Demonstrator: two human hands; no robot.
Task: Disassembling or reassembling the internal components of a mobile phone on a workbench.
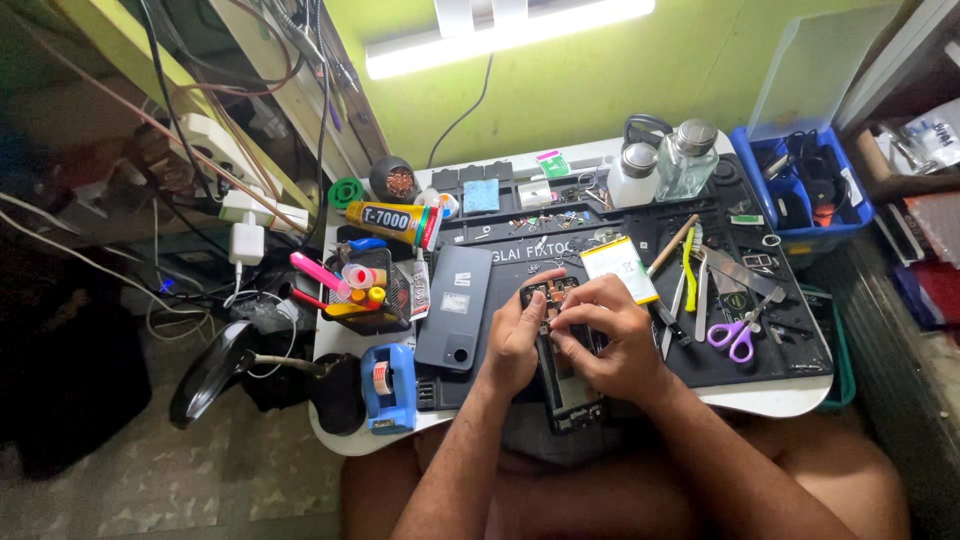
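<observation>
- Green wall and a lit tube lamp (500, 35) stand behind a small white bench (770, 400), most of which is covered by a black work mat (780, 350).
- An opened phone (565, 385) lies lengthwise on the mat at the near edge of the bench, directly in front of the seated person, with its inner parts exposed.
- Left hand (515, 340): fingers curled, resting on the left side of the opened phone, thumb and fingertips pressed to its upper part.
- Right hand (605, 335): fingers bent and closed over the upper part of the phone, fingertips meeting those of the left hand. Whether a small tool is pinched there cannot be told.
- A grey back cover (455, 305) lies face down just left of the left hand.
- A flat battery with a yellow label (620, 268) lies just beyond the right hand.
- Purple-handled scissors (738, 330), tweezers and spudgers lie to the right of the hands.
- A yellow glue tube (392, 222), a mesh holder of pens (365, 295) and a blue tape dispenser (388, 385) stand at the left side.
- Two clear bottles (665, 165) stand at the far edge; a blue bin (800, 190) sits at the far right.
</observation>
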